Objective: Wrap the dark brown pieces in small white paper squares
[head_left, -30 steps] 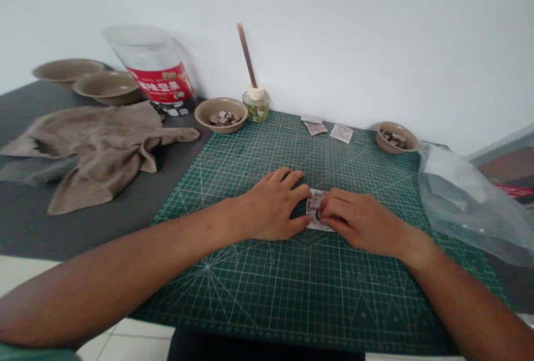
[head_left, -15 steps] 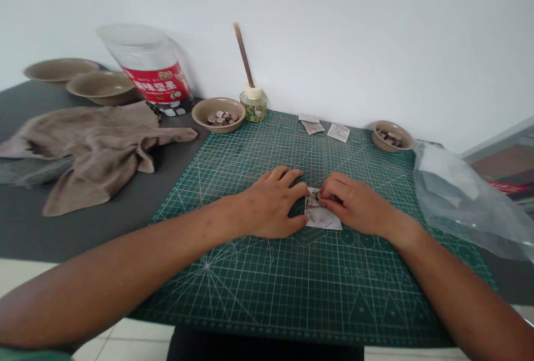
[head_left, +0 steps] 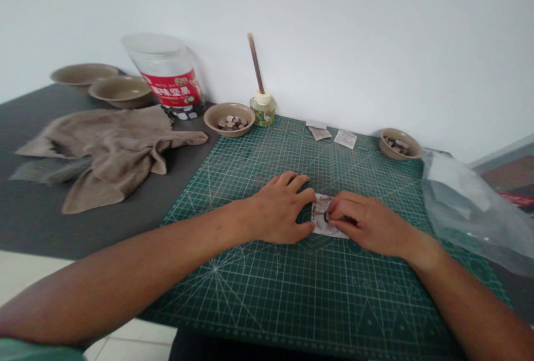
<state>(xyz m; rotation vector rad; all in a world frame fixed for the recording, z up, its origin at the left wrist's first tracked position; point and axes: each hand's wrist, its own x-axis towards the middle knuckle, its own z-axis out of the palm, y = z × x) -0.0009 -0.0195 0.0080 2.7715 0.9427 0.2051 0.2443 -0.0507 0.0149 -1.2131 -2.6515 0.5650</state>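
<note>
A small white paper square (head_left: 319, 228) with brown smudges lies on the green cutting mat (head_left: 258, 288). My left hand (head_left: 283, 213) rests at its left edge, fingers spread, with thumb and index fingertips touching the paper. Over the right part of the paper, my right hand (head_left: 365, 223) is closed in a pinch on a small dark piece (head_left: 327, 217), pressed to or just above the surface; the fingers hide most of it. Two small bowls, one at the back left (head_left: 229, 132) and one at the back right (head_left: 399, 152), contain small dark-and-pale pieces.
Several paper squares (head_left: 345, 138) lie at the mat's back edge. A reed diffuser (head_left: 263, 109), a clear jar with a red label (head_left: 175, 89), two larger bowls (head_left: 120, 97) and a brown cloth (head_left: 112, 152) stand or lie to the left. A clear plastic bag (head_left: 467, 211) covers the right side.
The view has shifted slightly, so everything appears a little lower and to the right. My right hand has moved slightly down over the paper, still pinching; my left hand keeps its place at the edge.
</note>
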